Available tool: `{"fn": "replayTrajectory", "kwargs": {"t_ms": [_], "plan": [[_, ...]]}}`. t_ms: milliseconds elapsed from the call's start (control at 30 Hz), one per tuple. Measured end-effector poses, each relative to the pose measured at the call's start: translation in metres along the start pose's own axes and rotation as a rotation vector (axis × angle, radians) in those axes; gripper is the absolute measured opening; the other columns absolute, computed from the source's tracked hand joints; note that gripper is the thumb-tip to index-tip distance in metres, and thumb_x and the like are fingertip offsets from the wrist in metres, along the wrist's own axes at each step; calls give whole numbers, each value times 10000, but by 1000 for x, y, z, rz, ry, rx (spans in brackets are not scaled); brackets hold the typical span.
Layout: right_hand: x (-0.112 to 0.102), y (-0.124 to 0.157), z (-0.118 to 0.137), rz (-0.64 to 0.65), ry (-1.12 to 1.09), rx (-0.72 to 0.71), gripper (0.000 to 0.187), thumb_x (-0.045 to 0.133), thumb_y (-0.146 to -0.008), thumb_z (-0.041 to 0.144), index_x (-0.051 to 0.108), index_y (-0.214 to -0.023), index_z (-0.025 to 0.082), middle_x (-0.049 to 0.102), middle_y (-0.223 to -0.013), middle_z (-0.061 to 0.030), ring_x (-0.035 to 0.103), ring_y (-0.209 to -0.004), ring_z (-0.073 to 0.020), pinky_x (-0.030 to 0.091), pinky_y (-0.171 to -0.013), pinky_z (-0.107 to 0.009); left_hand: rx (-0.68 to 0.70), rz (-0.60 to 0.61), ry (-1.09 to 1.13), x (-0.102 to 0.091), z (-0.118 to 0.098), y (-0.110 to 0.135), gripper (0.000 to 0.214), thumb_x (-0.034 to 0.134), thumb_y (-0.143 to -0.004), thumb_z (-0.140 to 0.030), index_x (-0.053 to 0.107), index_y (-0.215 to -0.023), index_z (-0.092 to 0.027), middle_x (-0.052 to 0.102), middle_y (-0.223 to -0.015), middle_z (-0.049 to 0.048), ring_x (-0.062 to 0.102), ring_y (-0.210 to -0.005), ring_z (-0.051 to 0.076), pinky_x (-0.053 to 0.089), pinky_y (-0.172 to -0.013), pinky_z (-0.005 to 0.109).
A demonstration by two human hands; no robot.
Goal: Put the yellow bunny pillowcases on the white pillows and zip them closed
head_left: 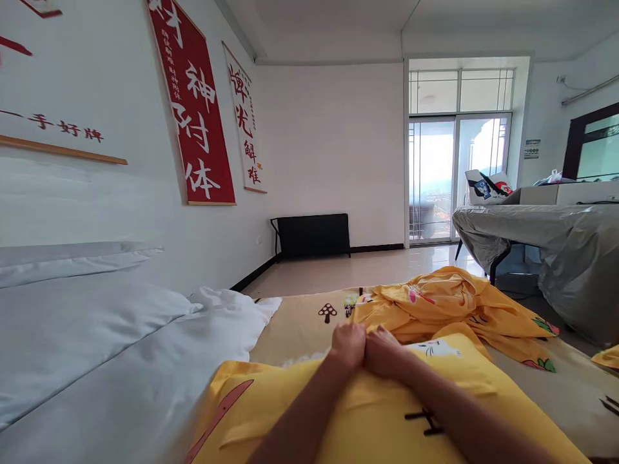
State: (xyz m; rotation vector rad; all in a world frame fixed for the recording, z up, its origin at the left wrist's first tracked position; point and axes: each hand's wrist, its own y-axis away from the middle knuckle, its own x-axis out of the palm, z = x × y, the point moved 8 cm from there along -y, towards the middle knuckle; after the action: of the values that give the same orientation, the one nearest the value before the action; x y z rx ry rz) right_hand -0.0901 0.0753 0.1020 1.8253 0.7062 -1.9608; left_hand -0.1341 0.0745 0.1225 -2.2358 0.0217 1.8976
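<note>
**Two-Handed Work at the Far Edge**

The left hand (349, 343) and right hand (383, 351) sit side by side, fingers curled. Each grip is clenched on the far edge of the yellow pillow (377, 419); the fingertips are out of view. The pillow lies nearest the wearer, beneath both forearms, on the beige sheet (285, 322).

Handling advice: keep both fists level and take an equal amount of fabric in each. Pull evenly to avoid skewing the cover or straining a seam. The loose orange cloth (435, 299) lies just beyond the hands; keep its folds out of the grip. White bedding (120, 361) lies along the left side.

Farther out, a plastic-covered tabletop (522, 225) carries a box (536, 195) and a printed bag (483, 187).

Markings: the red scroll (198, 109) reads 神附体 below a cropped character. The narrow white scroll (246, 129) ends in 解难. The large scroll (72, 125) at left shows 一手好牌. The wall notice (532, 149) is too small to read. No brand is legible.
</note>
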Motion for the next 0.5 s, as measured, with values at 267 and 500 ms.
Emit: {"fn": "replayTrajectory", "kwargs": {"t_ms": [267, 500], "plan": [[57, 25, -43, -101, -301, 58, 350, 340, -919, 305, 668, -887, 189, 708, -938, -73, 637, -892, -202, 377, -761, -274, 29, 102, -79, 66, 13, 19, 377, 264, -915, -223, 611, -1046, -151, 676, -1033, 151, 622, -988, 277, 427, -873, 411], [76, 50, -137, 63, -405, 209, 478, 267, -918, 480, 660, -987, 217, 682, -1046, -80, 595, -981, -251, 375, -868, -368, -159, 270, 114, 62, 94, 30, 512, 234, -903, -500, 652, -883, -204, 697, -962, 94, 619, -924, 256, 433, -810, 343]]}}
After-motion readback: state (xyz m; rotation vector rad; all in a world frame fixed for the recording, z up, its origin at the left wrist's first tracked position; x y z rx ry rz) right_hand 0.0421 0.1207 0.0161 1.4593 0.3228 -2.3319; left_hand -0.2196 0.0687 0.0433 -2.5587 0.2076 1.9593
